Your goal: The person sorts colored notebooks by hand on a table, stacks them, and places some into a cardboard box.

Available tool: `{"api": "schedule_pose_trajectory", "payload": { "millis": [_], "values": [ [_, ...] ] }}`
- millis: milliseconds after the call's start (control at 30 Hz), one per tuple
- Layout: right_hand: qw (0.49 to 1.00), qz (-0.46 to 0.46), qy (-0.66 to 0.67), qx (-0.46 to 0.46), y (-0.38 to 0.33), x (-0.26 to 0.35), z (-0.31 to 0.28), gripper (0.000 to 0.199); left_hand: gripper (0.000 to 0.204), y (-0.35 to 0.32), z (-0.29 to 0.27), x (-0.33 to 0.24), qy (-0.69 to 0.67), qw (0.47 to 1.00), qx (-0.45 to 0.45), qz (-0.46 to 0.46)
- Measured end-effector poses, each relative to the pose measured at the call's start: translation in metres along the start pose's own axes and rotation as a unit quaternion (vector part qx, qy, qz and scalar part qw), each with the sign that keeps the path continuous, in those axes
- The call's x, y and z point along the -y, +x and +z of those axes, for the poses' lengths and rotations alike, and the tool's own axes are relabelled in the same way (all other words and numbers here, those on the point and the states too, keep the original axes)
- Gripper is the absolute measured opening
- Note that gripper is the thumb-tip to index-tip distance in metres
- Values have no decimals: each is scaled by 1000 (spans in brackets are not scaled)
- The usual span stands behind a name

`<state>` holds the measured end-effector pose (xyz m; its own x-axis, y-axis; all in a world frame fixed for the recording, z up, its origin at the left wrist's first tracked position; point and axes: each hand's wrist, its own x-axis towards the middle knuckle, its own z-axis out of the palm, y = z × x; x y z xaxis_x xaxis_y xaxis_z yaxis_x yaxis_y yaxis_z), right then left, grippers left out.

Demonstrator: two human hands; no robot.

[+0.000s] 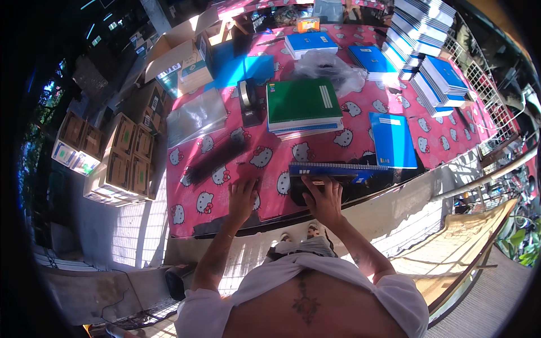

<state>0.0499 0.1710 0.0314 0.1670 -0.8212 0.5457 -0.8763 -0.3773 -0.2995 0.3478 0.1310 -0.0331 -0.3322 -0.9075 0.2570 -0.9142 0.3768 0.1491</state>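
My left hand (243,194) lies palm down on the pink tablecloth (270,200) by the front edge, fingers stretched out and holding nothing. Just beyond it is a bundle of thin black spiral coils (220,160). Fingers apart, my right hand (326,197) rests at the near edge of a blue spiral notebook (338,168), its fingertips touching it; dark shadow hides part of this contact. A flat blue notebook (393,141) lies to the right. Farther in, a green-covered notebook (301,104) tops a small stack.
A black tape dispenser (248,101) and clear plastic sheets (197,117) lie left of the green stack. Crumpled plastic (329,70) sits behind it. Tall notebook stacks (417,36) stand back right. An open carton (183,62) is back left; smaller boxes (124,160) are stacked left of the table.
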Motion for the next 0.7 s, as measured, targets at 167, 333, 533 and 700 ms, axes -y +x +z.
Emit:
{"api": "schedule_pose_trajectory", "payload": {
  "millis": [167, 333, 533, 700],
  "values": [
    [998, -28, 10, -55, 51, 17, -13, 42, 30, -4, -8, 38, -477, 832, -29, -283],
    [998, 16, -55, -24, 128, -5, -16, 21, 31, 52, -66, -43, -765, 593, 104, -229],
    [998, 55, 30, -24, 132, 22, -23, 14, 38, 92, -110, -68, -778, 560, 207, -195],
    [997, 57, 44, -41, 129, 22, -22, 14, 40, 110, -117, -74, -799, 529, 209, -193]
  ]
}}
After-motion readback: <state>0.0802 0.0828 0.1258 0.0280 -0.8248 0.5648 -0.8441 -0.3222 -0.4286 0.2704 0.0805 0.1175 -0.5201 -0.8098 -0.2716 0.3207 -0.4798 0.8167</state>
